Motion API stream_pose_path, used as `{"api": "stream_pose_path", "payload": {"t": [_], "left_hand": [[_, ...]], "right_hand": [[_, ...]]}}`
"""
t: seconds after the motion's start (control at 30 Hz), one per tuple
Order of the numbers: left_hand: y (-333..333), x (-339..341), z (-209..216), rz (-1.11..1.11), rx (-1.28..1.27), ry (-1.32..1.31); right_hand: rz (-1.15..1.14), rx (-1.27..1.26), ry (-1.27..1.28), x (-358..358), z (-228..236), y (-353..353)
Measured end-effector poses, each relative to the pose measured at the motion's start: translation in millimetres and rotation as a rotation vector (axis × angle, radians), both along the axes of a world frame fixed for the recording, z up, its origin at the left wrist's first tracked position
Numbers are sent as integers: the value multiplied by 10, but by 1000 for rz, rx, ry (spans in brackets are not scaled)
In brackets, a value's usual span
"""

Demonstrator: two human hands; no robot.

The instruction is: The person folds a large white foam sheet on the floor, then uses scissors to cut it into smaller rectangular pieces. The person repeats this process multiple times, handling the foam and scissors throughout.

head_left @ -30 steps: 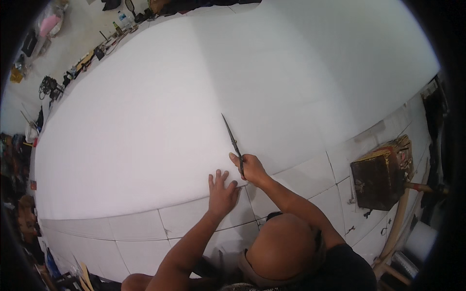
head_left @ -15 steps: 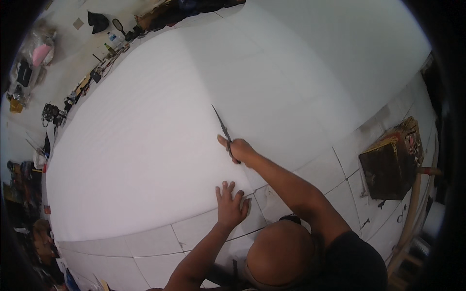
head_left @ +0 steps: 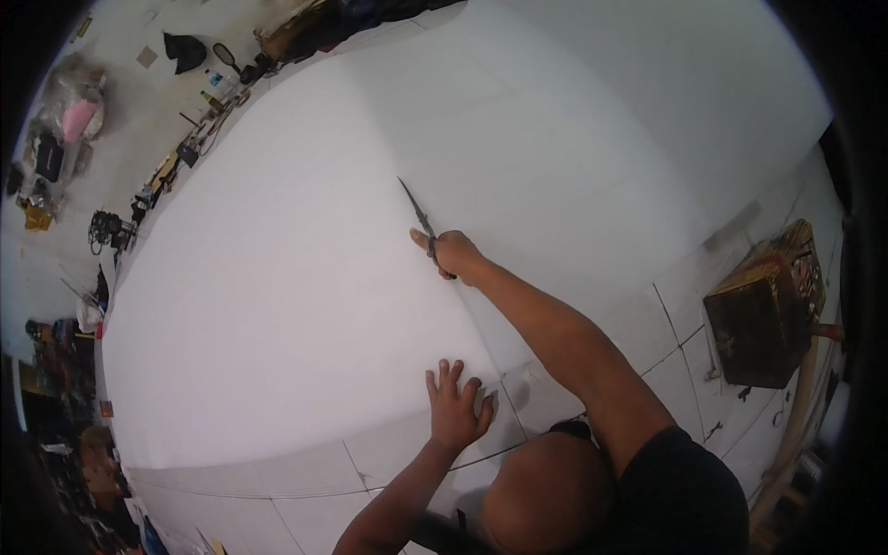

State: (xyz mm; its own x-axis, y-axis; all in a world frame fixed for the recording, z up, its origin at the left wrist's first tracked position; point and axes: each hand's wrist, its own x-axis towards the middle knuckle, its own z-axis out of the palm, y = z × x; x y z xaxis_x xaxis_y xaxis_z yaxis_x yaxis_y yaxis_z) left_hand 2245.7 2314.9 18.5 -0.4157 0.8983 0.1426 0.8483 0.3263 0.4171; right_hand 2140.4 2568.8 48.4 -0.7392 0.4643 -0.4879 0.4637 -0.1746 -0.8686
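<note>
A large white sheet point(head_left: 259, 287), looking like soft foam, spreads over the tiled floor. My right hand point(head_left: 453, 254) is wrapped round the handles of a pair of dark scissors point(head_left: 419, 208), with its thumb at the left. Their blades point away from me along the line where the brighter white part meets a greyer, thinner-looking part point(head_left: 518, 176); they look nearly closed. Nearer to me, my left hand point(head_left: 456, 412) lies with fingers spread on the sheet's near edge, left of that line, holding nothing.
A worn, dark box-shaped block point(head_left: 758, 324) stands on the floor tiles point(head_left: 314, 467) at the right, with a wooden pole point(head_left: 795, 416) beside it. Bottles point(head_left: 217, 83), cables and tools line the sheet's far left edge. Plastic bags point(head_left: 79, 116) lie farther left.
My right hand and the scissors have moved slightly farther away along the line. My left hand has shifted a little to the right and nearer, fingers still spread. The whole view has shifted slightly.
</note>
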Motion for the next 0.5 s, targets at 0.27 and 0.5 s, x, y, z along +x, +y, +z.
{"api": "stream_pose_path", "payload": {"t": [0.27,0.5], "left_hand": [[34,25,33,15,3,-46],[154,-32,202,49,-145,-30]], "right_hand": [[-4,-69,6,-317,-31,207],[-16,-72,82,-557,-228,265]]}}
